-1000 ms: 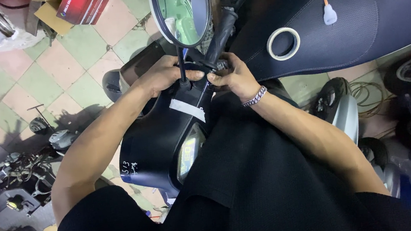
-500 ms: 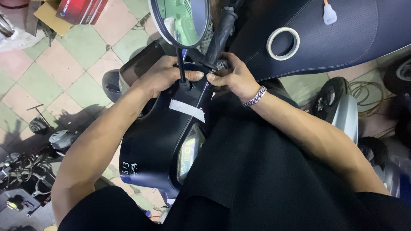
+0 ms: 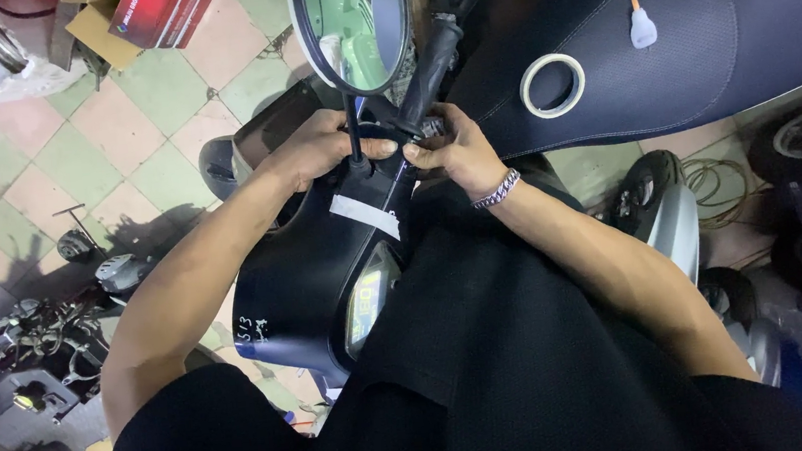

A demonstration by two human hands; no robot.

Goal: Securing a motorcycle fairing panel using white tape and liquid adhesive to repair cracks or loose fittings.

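Both at the scooter's handlebar (image 3: 386, 173) by the mirror stem (image 3: 350, 127) — left hand (image 3: 315, 150) wrapped over the housing, right hand (image 3: 453, 152) pinching a small fitting below the grip (image 3: 434, 56). Probably stiff, fixed, fiddly — best held at the housing, not the mirror (image 3: 352, 19).

The scooter's dark front cover (image 3: 299, 284) under my left hand (image 3: 315, 150) looked like glossy plastic, with a matt strip of pale tape (image 3: 364, 215) across it. The grip (image 3: 429, 61) seemed rubbery and matt. The seat (image 3: 697, 40) was textured vinyl, perhaps. My bracelet (image 3: 497, 190) shone like metal; the mirror (image 3: 352, 19) was smooth glass.
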